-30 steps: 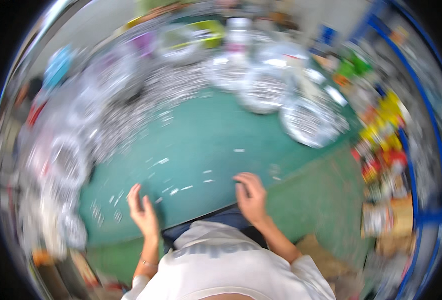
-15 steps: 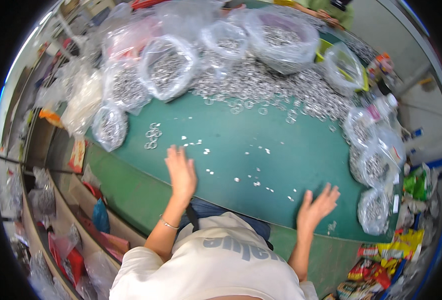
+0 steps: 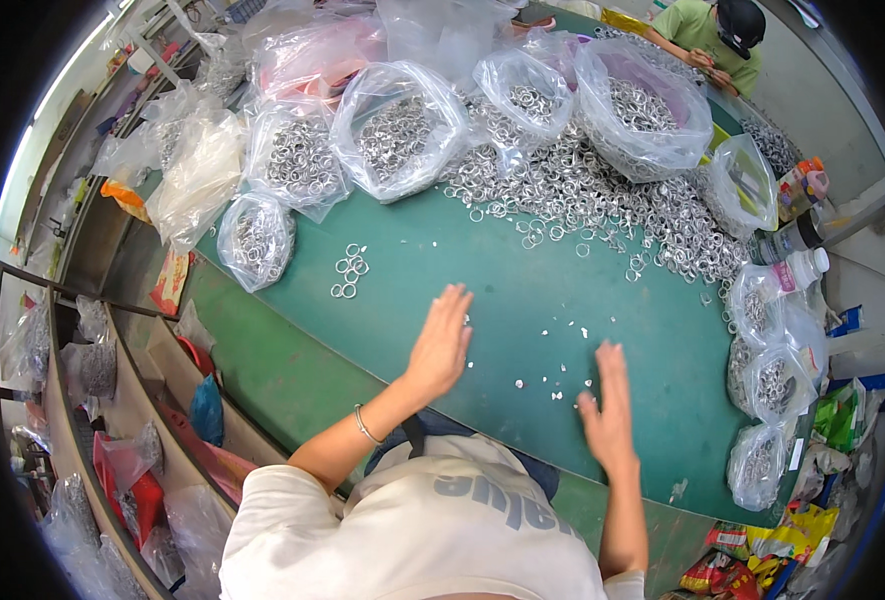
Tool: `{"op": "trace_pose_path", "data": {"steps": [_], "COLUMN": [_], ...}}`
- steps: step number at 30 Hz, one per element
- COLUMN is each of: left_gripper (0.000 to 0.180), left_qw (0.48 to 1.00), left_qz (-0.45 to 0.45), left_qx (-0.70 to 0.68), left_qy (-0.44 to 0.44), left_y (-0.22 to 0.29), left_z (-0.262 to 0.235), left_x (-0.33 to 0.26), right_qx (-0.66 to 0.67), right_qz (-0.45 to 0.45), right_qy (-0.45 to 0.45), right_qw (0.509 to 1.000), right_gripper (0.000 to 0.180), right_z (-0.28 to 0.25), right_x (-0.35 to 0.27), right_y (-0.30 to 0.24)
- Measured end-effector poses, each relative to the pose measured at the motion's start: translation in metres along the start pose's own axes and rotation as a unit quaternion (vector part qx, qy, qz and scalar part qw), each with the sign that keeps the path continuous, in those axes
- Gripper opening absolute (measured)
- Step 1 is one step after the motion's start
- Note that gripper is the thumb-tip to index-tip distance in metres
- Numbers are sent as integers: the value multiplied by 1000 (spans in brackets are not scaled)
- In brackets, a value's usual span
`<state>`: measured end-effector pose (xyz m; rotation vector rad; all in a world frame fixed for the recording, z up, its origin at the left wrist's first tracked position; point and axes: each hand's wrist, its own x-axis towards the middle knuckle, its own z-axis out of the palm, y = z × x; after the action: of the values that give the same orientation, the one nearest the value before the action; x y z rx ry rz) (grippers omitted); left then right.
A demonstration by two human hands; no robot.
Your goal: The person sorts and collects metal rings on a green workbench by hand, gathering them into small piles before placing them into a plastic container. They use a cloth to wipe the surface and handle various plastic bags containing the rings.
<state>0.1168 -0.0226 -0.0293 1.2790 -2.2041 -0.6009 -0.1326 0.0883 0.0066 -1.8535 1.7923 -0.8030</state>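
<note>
Small white scraps (image 3: pixel 556 396) lie scattered on the green tabletop (image 3: pixel 412 270) between my two hands. My left hand (image 3: pixel 442 345) is stretched out over the table, fingers straight and close together, holding nothing; a few scraps show beside its fingertips. On the other side, my right hand (image 3: pixel 610 410) is also empty, with its fingers extended and its thumb apart, right beside the scraps. Left of my left hand rests a small group of silver rings (image 3: pixel 349 270). A large heap of similar rings (image 3: pixel 682 230) spreads along the far side.
Clear plastic bags of rings (image 3: pixel 394 140) line the far edge, and more ring bags (image 3: pixel 757 465) stand on the right. A bottle (image 3: pixel 800 270) lies among them. Shelves (image 3: pixel 142 400) stand at the left. A co-worker in a green shirt (image 3: pixel 684 25) sits at the far right.
My left hand has swept right across the table and my right hand has moved slightly left, so they are closer together. The scraps near the left hand are fewer. The view has shifted.
</note>
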Motion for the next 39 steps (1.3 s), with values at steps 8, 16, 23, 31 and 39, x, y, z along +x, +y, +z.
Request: {"op": "trace_pose_path", "data": {"steps": [8,16,23,31,39], "left_gripper": [39,20,14,16,18], "left_qw": [999,1000,982,898,870], "left_qz": [13,15,-61,-220,-218], "left_qx": [-13,-10,-176,-382,-418], "left_qy": [49,-7,27,-2,145], "left_y": [4,-2,-10,-48,-104], "left_z": [-27,-20,-35,-77,-105], "left_x": [-1,-12,-8,17,57], "right_qx": [-136,17,4,-17,-29], "right_qz": [39,-8,-16,19,15], "right_qy": [26,-67,-25,20,52], "right_qw": [990,998,1000,999,998], "right_gripper": [52,43,40,36,30], "right_z": [1,16,10,9,14], "right_x": [45,32,27,-2,-12], "right_y": [28,-14,-15,-17,-22]}}
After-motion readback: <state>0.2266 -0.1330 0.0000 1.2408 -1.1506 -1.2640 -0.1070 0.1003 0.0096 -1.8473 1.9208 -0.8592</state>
